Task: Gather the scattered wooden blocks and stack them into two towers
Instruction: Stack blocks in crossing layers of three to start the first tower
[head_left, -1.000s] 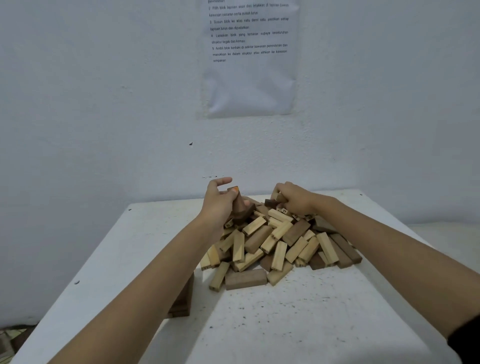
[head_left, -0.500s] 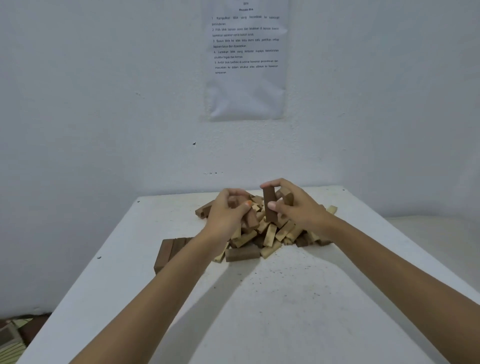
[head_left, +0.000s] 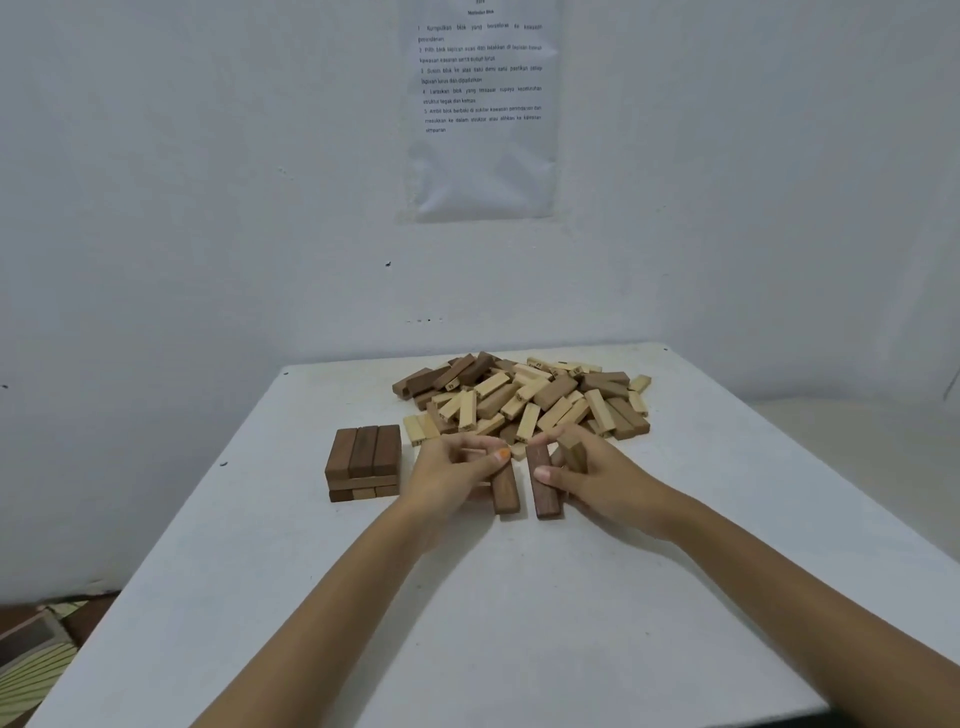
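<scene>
Second-tower base: your left hand (head_left: 449, 480) grips the left dark block (head_left: 506, 496), your right hand (head_left: 605, 478) the right dark block (head_left: 545, 493), just short of the pile (head_left: 519, 400) (started tower (head_left: 363, 462) stands left); set them flush, ends level.

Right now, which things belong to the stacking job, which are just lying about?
Job: block pile; started tower; left dark block in left hand; right dark block in right hand.
Lying about: printed sheet on wall; patterned mat on floor.
</scene>
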